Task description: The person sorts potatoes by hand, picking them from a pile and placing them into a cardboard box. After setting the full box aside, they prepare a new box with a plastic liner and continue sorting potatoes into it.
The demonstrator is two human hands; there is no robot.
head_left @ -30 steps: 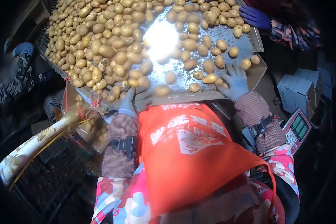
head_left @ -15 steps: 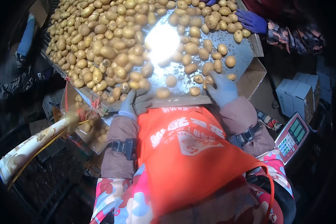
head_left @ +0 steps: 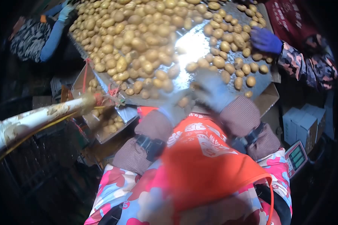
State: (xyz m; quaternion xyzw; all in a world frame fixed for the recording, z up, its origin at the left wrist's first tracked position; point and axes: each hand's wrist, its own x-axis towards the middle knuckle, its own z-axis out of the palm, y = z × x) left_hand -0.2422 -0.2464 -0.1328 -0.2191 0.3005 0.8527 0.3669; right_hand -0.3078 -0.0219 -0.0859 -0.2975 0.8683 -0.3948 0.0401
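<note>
My left hand (head_left: pixel 173 108), in a grey-blue glove, is at the near edge of the metal sorting table, just above the red apron (head_left: pixel 214 176). A potato (head_left: pixel 183 102) shows between its curled fingers, though motion blurs the outline. Close beside it, my right hand (head_left: pixel 213 89), gloved alike, reaches over the table edge; its fingers are smeared, so I cannot see what they hold. Loose potatoes (head_left: pixel 225 46) lie just beyond my right hand. A dense heap of potatoes (head_left: pixel 127 37) covers the left and far part of the table (head_left: pixel 261 80).
A co-worker's purple-gloved hand (head_left: pixel 266 40) is among potatoes at the right; another person's gloved hand (head_left: pixel 65 12) is far left. A white pipe (head_left: pixel 37 117) juts in at left, by boxes with potatoes (head_left: pixel 110 125). Cartons (head_left: pixel 300 122) and a scale (head_left: pixel 296 157) stand right.
My right hand has moved left from the potatoes at the right edge. My left hand has come right, and the two are now close together. The view has shifted.
</note>
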